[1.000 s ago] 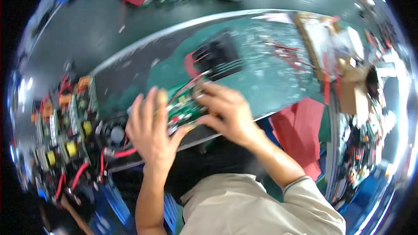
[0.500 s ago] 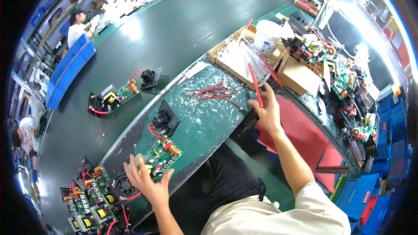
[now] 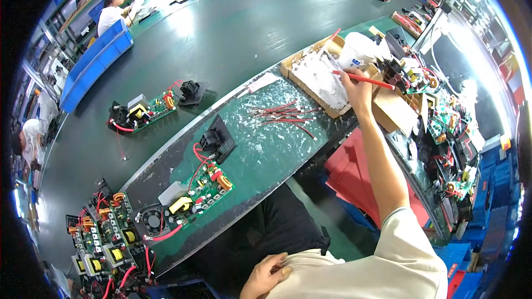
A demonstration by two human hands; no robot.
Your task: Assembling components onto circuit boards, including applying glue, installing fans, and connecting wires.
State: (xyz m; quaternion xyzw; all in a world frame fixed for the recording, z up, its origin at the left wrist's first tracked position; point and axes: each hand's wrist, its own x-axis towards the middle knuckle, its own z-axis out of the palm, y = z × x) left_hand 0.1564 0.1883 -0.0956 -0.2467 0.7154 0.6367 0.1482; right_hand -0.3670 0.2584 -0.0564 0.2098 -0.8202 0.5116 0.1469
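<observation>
My right hand (image 3: 357, 89) is closed around a slim red stick (image 3: 377, 82), its kind unclear, held almost level. Just below it lies a shallow cardboard tray (image 3: 302, 80) coated with white paste (image 3: 321, 77). Against the front of my shirt, low in the view, my left hand (image 3: 265, 278) has its fingers curled; whatever they may hold is hidden. On the bench in front of me sits a green circuit board (image 3: 208, 191) with a black fan (image 3: 151, 220) at one end and a black finned part (image 3: 219, 138) at the other.
Several red wires (image 3: 285, 113) lie on the paste-smeared bench. A white tub (image 3: 357, 50) and heaped circuit boards (image 3: 443, 116) stand at the right. More boards (image 3: 105, 238) crowd the lower left. Beyond are another board (image 3: 144, 112), a long blue bin (image 3: 97, 66) and a co-worker (image 3: 115, 11).
My left hand has left the circuit board and drawn back to my shirt. My right hand has moved forward over the paste tray, and the red stick has tipped from upright to nearly level.
</observation>
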